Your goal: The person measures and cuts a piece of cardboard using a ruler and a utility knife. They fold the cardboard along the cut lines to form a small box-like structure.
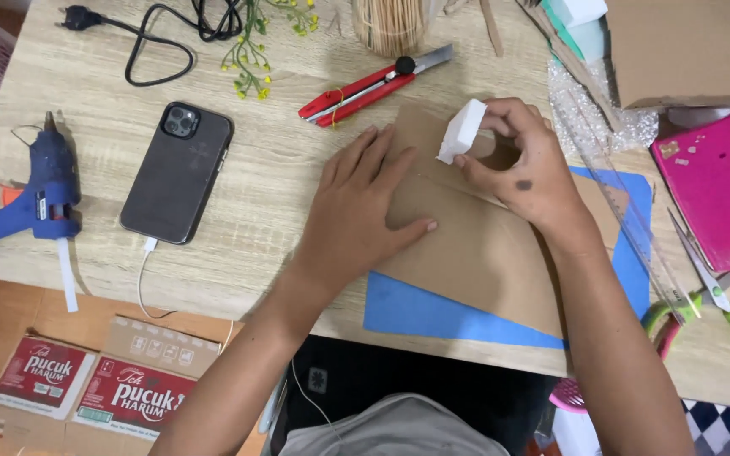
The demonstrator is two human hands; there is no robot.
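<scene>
Forearms rise from the bottom edge toward the cardboard point(475, 245), my landmark here. I see the left hand point(365, 211) spread flat on its left part, fingers open, gripping nothing. At its upper edge the right hand point(517, 169) pinches a white block point(462, 129), tilted, one corner touching the sheet. I judge that firm left pressure and short, even strokes suit this rubbing. Beneath the cardboard lies a blue sheet point(433, 312), mostly covered. What the block's corner touches is hidden by the fingers.
</scene>
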